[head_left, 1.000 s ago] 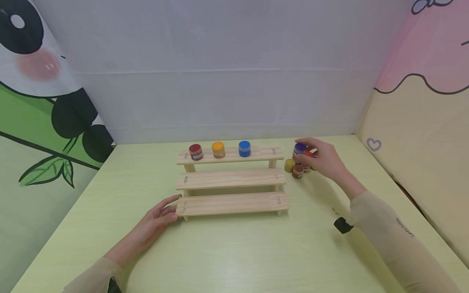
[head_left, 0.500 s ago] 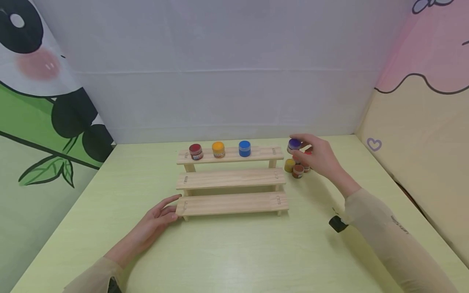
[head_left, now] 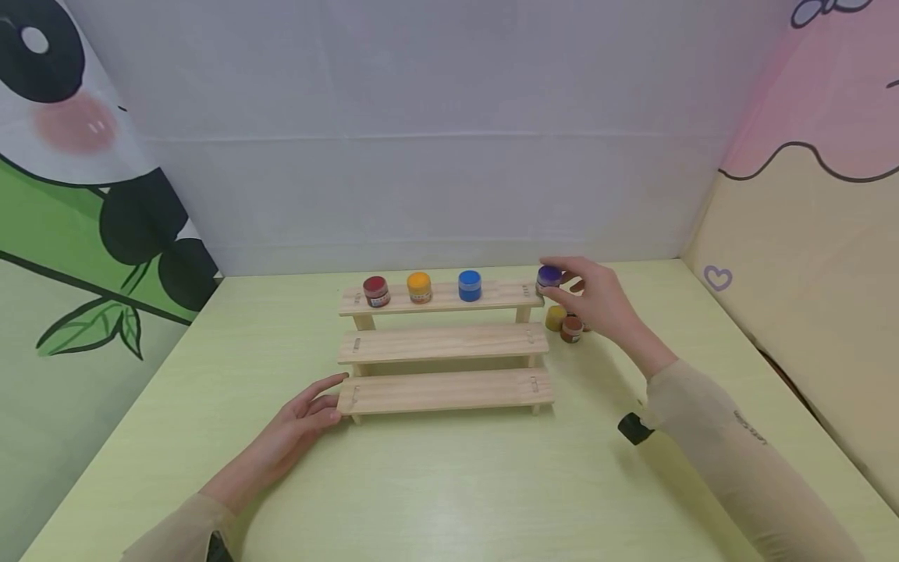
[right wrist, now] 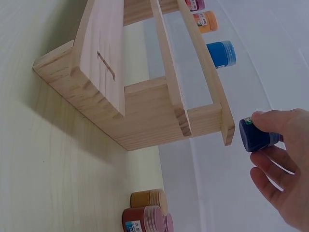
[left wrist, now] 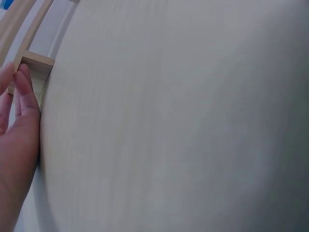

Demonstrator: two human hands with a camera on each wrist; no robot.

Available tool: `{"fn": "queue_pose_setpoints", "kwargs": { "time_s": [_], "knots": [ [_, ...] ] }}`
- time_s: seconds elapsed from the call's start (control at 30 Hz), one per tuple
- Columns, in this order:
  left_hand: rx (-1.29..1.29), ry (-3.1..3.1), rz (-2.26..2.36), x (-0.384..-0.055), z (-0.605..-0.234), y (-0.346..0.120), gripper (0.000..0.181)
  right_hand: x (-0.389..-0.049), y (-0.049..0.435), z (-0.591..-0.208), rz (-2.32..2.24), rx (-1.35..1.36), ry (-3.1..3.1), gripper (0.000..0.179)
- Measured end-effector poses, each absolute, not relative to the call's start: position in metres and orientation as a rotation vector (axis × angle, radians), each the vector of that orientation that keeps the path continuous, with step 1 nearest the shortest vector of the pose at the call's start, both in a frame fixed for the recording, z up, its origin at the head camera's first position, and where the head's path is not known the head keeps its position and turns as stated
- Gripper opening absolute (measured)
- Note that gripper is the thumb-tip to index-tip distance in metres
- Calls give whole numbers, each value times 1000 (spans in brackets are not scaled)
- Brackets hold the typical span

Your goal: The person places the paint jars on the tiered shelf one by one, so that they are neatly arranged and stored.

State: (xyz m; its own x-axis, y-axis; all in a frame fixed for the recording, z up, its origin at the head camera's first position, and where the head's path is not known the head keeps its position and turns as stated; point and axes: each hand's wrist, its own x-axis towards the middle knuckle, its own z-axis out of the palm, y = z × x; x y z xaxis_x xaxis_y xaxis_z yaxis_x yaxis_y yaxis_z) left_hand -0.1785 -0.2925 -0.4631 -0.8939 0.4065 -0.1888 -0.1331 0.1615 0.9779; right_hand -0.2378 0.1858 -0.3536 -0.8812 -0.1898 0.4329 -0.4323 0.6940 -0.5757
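A three-tier wooden shelf rack [head_left: 442,390] stands on the table. My left hand [head_left: 298,429] holds the left end of its lowest board between thumb and fingers, and the left wrist view shows the fingertips [left wrist: 25,79] at the board's end. Between thumb and fingers, my right hand [head_left: 597,297] pinches a dark purple paint jar [right wrist: 253,135], lid up in the head view. In the right wrist view this jar is just off the right end of the top board, with a gap. On that board stand a dark red jar [head_left: 376,291], an orange jar [head_left: 419,287] and a blue jar [head_left: 470,286].
Right of the rack, a yellow jar [head_left: 556,318] and a brown-red jar [head_left: 572,329] stand close together on the table [head_left: 435,484]. More jars behind them are partly hidden by my right hand. A pale wall sheet [head_left: 449,195] rises behind.
My right hand has lifted the purple jar off the jar cluster and carried it left to the top board's right end. My left hand stays at the rack.
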Motion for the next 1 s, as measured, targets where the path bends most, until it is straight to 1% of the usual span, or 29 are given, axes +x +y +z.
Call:
{"fn": "queue_pose_setpoints", "kwargs": {
  "time_s": [0.3,0.73,1.0],
  "knots": [
    [257,2035,1777,-178,-462,-293,64,-240,175,-352,1049,507,-2586,48],
    [220,2057,1753,-176,-459,-292,65,-247,163,-356,1095,544,-2575,44],
    [246,2047,1765,-176,-459,-291,65,-247,158,-357,1090,552,-2587,45]
  ]
}}
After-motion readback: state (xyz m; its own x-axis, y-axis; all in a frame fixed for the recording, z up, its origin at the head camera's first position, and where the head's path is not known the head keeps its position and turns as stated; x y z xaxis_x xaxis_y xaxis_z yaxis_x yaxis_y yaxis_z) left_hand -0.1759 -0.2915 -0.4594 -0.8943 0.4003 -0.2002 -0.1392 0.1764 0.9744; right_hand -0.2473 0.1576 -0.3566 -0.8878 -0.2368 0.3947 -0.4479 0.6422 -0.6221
